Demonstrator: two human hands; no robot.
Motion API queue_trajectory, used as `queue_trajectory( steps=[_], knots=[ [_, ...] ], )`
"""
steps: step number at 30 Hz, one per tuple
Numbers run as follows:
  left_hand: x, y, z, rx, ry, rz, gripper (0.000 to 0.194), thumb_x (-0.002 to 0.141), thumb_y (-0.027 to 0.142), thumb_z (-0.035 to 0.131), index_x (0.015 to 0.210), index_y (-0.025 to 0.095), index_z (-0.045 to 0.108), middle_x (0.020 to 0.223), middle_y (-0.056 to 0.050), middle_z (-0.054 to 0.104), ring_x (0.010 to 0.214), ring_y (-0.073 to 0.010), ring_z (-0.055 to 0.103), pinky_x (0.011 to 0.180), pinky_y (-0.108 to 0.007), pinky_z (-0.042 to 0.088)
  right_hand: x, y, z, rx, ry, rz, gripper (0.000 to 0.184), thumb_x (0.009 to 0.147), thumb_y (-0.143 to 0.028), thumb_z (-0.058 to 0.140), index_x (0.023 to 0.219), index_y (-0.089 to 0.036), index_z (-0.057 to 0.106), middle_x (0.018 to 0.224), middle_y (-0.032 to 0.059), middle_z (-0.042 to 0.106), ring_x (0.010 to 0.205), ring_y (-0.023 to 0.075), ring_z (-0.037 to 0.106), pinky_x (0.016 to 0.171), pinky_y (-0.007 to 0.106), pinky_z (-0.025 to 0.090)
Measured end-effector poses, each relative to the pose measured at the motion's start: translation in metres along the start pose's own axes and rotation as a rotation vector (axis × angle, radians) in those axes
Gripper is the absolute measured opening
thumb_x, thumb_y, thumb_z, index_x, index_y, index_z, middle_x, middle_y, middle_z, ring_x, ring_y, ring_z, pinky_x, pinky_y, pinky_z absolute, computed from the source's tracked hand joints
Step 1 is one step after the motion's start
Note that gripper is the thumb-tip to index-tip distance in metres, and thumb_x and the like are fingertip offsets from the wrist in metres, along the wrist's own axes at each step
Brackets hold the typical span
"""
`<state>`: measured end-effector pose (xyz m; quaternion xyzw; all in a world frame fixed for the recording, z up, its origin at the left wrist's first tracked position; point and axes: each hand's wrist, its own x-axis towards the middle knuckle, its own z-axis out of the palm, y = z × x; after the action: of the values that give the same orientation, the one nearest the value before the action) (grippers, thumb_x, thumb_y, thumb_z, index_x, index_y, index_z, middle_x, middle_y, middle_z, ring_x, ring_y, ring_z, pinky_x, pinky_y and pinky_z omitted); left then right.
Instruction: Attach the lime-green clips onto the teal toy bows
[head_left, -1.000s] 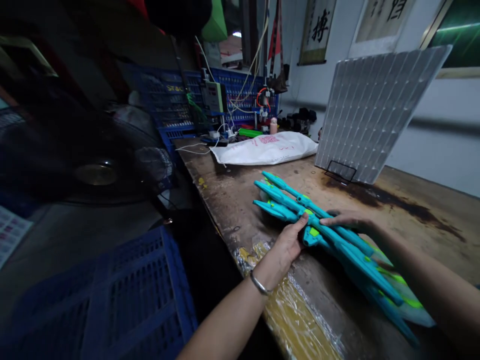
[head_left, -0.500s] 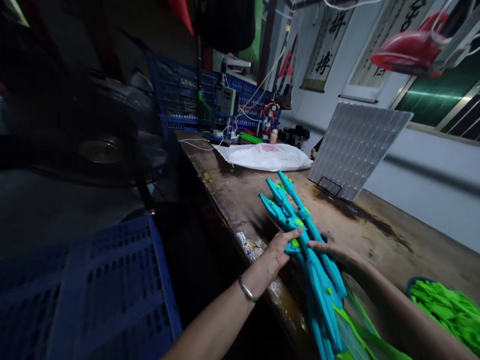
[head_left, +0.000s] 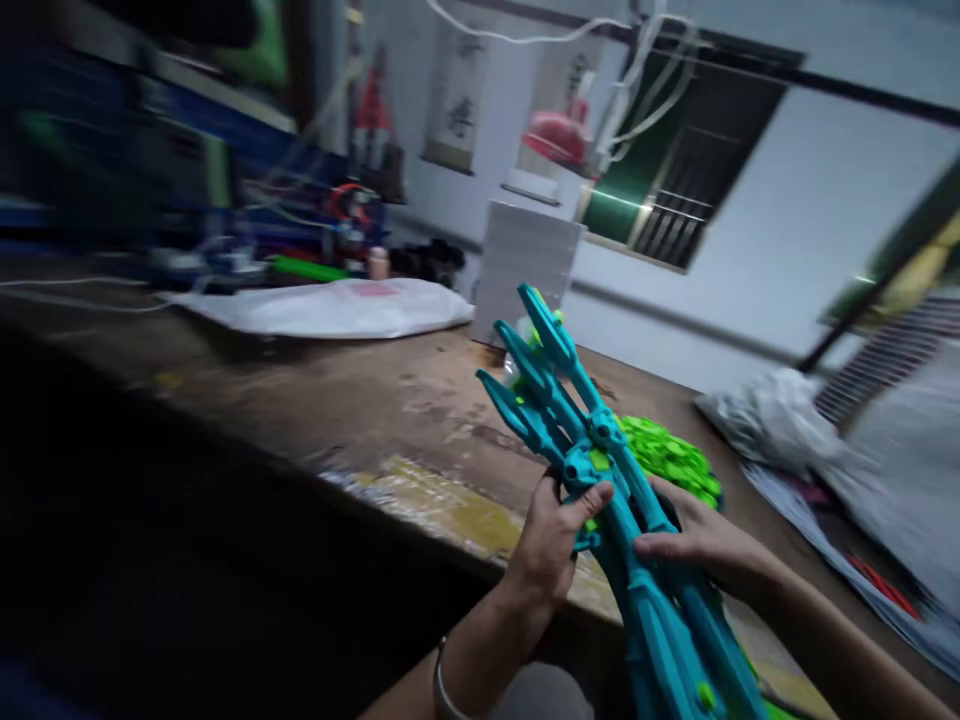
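I hold a bundle of several long teal plastic parts (head_left: 622, 510) with lime-green pieces on them; their exact kind does not show. They lie slanted, with tapered ends pointing up and left over the table (head_left: 420, 400). My left hand (head_left: 551, 530) is closed round the bundle from the left, its thumb on top, a metal bangle (head_left: 444, 680) at the wrist. From the right, my right hand (head_left: 690, 535) grips the same parts, thumb across them. Its other fingers are partly hidden. A heap of bright green pieces (head_left: 667, 455) sits on the table just beyond my right hand.
A white sack (head_left: 337, 308) lies across the far left of the table. A grey panel (head_left: 517, 255) stands upright near the wall, below a red lamp (head_left: 559, 135). White bags (head_left: 795, 425) rest at the right. The worn front table edge (head_left: 420, 500) runs close to my left hand.
My view has swung to the right, so the white bags at the right now show and the blue crate at lower left is gone. Both hands still grip the teal parts, now tilted up more.
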<state>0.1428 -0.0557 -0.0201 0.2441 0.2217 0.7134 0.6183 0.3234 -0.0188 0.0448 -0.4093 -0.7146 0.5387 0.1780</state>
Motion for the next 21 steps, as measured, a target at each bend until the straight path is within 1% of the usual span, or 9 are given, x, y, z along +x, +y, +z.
queue_trajectory(
  steps=[2,4,7,9,11,13,16,18,21],
  knots=[
    [-0.020,-0.015,0.029,0.057,-0.132,-0.001,0.075,0.060,0.050,0.102,0.117,0.015,0.068,0.117,-0.012,0.072,0.113,-0.0336,0.068,0.097,-0.037,0.057,-0.052,-0.002,-0.004,-0.017,0.132,-0.047,0.089,0.065,-0.059,0.090,0.134,-0.017,0.053,0.123,0.0103,0.067,0.113,0.0341,0.064,0.091,0.041,0.056],
    [-0.042,-0.030,0.056,0.117,-0.249,-0.024,0.068,0.067,0.047,0.099,0.120,0.016,0.068,0.120,-0.012,0.071,0.115,-0.0347,0.067,0.102,-0.040,0.056,-0.106,-0.005,-0.002,-0.118,0.351,-0.040,0.085,0.065,-0.065,0.087,0.128,-0.017,0.056,0.119,0.0101,0.066,0.110,0.0341,0.063,0.089,0.042,0.055],
    [-0.072,-0.061,0.094,0.153,-0.444,-0.173,0.063,0.072,0.045,0.095,0.124,0.020,0.068,0.120,-0.009,0.071,0.117,-0.0349,0.066,0.101,-0.043,0.057,-0.183,-0.007,0.009,-0.308,0.729,0.144,0.078,0.064,-0.069,0.086,0.116,-0.018,0.058,0.109,0.0076,0.066,0.103,0.0321,0.064,0.083,0.040,0.053],
    [-0.093,-0.088,0.114,0.159,-0.576,-0.313,0.060,0.074,0.047,0.093,0.124,0.022,0.068,0.118,-0.009,0.071,0.116,-0.0347,0.066,0.100,-0.043,0.058,-0.232,-0.002,0.020,-0.278,0.878,0.231,0.084,0.062,-0.059,0.091,0.125,-0.020,0.053,0.113,0.0052,0.066,0.106,0.0299,0.064,0.087,0.038,0.052],
    [-0.119,-0.119,0.126,0.184,-0.682,-0.427,0.060,0.074,0.048,0.093,0.123,0.022,0.069,0.118,-0.009,0.071,0.116,-0.0346,0.066,0.099,-0.041,0.059,-0.276,0.009,0.040,-0.213,1.001,0.336,0.092,0.062,-0.050,0.093,0.135,-0.022,0.046,0.117,0.0041,0.066,0.107,0.0277,0.065,0.089,0.036,0.051],
    [-0.152,-0.149,0.124,0.224,-0.742,-0.573,0.069,0.071,0.052,0.095,0.126,0.021,0.067,0.120,-0.009,0.070,0.114,-0.0343,0.067,0.096,-0.040,0.060,-0.315,0.027,0.070,-0.182,1.109,0.489,0.087,0.064,-0.047,0.092,0.133,-0.022,0.047,0.114,0.0039,0.067,0.103,0.0268,0.066,0.086,0.035,0.051],
    [-0.206,-0.188,0.100,0.272,-0.805,-0.851,0.083,0.067,0.064,0.095,0.130,0.020,0.065,0.128,-0.011,0.068,0.118,-0.0351,0.065,0.098,-0.041,0.058,-0.358,0.059,0.129,-0.096,1.223,0.660,0.068,0.067,-0.045,0.089,0.122,-0.021,0.056,0.111,0.0037,0.068,0.099,0.0266,0.066,0.082,0.034,0.051],
    [-0.238,-0.209,0.079,0.290,-0.860,-1.033,0.083,0.069,0.068,0.093,0.132,0.021,0.065,0.136,-0.012,0.064,0.129,-0.0368,0.058,0.107,-0.043,0.053,-0.379,0.083,0.168,0.034,1.282,0.735,0.067,0.066,-0.044,0.087,0.122,-0.020,0.059,0.112,0.0044,0.068,0.101,0.0271,0.066,0.085,0.035,0.052],
    [-0.274,-0.242,0.052,0.365,-0.924,-1.294,0.089,0.063,0.074,0.093,0.129,0.018,0.068,0.134,-0.017,0.065,0.132,-0.0423,0.056,0.114,-0.050,0.048,-0.404,0.125,0.213,0.325,1.319,0.730,0.075,0.066,-0.047,0.083,0.131,-0.020,0.059,0.122,0.0059,0.068,0.110,0.0295,0.065,0.091,0.036,0.054]
  ],
)
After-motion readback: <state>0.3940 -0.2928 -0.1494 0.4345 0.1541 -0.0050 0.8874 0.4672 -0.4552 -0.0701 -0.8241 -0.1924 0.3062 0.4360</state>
